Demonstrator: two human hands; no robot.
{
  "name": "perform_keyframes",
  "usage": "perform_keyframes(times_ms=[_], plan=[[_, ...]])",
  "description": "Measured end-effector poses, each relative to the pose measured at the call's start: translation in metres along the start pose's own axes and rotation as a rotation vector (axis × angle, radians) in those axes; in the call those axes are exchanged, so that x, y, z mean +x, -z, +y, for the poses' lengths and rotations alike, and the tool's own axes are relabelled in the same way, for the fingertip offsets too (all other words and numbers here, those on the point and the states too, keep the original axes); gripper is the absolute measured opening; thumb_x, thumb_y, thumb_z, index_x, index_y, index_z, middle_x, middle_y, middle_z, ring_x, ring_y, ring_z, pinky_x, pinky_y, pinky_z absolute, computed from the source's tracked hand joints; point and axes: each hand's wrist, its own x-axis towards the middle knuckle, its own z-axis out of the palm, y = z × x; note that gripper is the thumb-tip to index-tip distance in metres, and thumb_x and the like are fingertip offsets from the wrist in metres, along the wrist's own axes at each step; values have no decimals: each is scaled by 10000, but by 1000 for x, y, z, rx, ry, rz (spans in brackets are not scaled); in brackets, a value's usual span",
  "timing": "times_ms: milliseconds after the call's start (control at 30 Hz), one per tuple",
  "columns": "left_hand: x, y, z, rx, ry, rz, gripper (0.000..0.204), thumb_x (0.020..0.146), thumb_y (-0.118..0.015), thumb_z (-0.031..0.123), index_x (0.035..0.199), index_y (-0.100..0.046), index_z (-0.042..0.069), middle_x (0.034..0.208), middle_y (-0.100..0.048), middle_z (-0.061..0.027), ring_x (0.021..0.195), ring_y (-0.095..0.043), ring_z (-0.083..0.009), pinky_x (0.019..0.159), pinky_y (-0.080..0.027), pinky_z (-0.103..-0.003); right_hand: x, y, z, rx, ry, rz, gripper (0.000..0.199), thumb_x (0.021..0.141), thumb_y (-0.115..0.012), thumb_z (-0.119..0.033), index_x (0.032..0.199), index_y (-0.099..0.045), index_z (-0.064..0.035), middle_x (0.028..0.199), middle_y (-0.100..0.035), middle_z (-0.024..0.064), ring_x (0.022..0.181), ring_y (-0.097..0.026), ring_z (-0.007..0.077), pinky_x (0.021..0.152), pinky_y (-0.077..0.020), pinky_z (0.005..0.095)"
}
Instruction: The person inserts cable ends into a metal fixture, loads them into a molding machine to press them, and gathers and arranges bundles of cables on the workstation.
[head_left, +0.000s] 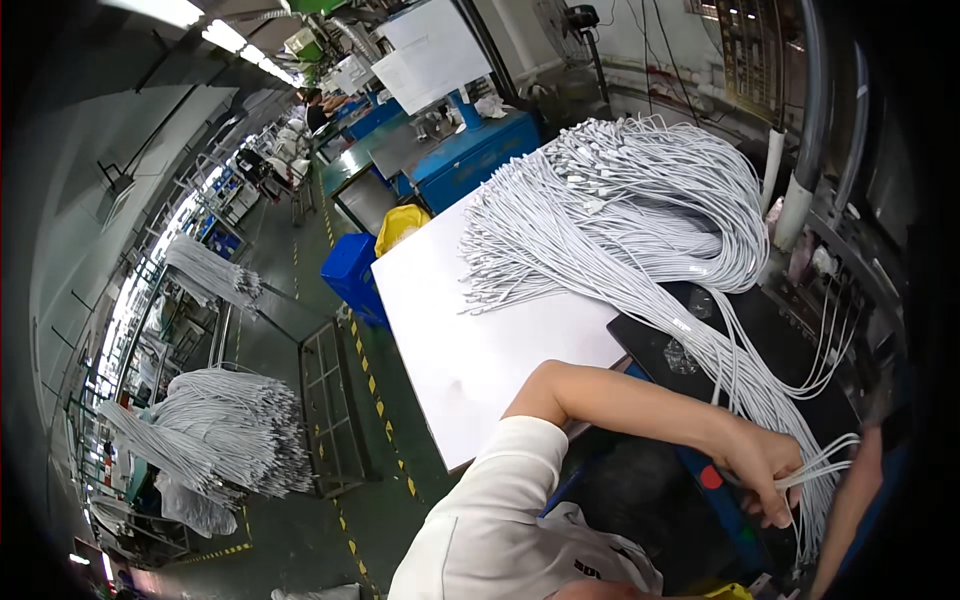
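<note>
Left hand: the left hand [768, 470] is seen at lower right, fingers curled tightly round a few thin white cable strands [822, 462], which are pinched and held.
Right hand: only a forearm strip [850, 500] is seen at the right rim; the right hand is hidden, so its grip cannot be told.
Held strands: they run rightward out of the left fist, over the black work surface [780, 330].
Cable bundle: a large heap of long white cables with small connector ends [620, 200] is spread across the white rectangular table top [460, 340] (its tail is draped down toward the left hand).
Sleeve: a white short sleeve [520, 460] is seen on the left arm.
Surroundings: a blue bin [352, 272] stands just beside the table; more white cable bundles [230, 420] are hung on racks across the green floor aisle.
</note>
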Motion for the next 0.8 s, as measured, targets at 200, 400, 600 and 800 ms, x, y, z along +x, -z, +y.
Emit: perform_keyframes(times_ms=[200, 400, 600, 800], plan=[[5, 4, -48, -442, 306, 62, 202, 988, -685, 119, 990, -710, -81, 791, -726, -158, 713, -708, -209, 618, -582, -315, -14, -16, -49, -443, 570, -46, 432, 843, -570, 50, 1274, -572, 70, 1239, -571, 225, 1107, -600, 418, 913, -504, 420], [15, 5, -56, -592, 370, -22, 268, 1058, -602, 174, 1086, -702, -73, 889, -741, -124, 724, -702, -163, 652, -580, -285, -62, 8, -103, -154, 497, -156, 693, 780, -592, 105, 1458, -460, 47, 1465, -508, 261, 1307, -549, 455, 1021, -499, 449], [-24, 14, -31, -677, 459, 129, 309, 1087, -573, 214, 1290, -594, -18, 1043, -733, -128, 777, -721, -173, 708, -602, -310, -8, 30, -108, 298, 271, -508, 658, 850, -654, 3, 1482, -469, 31, 957, -763, 203, 977, -745, 354, 877, -574, 403], [-24, 32, -18, -253, 119, 603, 172, 1070, -592, 119, 1195, -553, 8, 1007, -738, -150, 700, -684, -154, 624, -579, -292, 102, -38, -12, 87, 243, -496, 632, 901, -664, -71, 1498, -467, 0, 1038, -684, 181, 898, -709, 249, 744, -549, 370]])
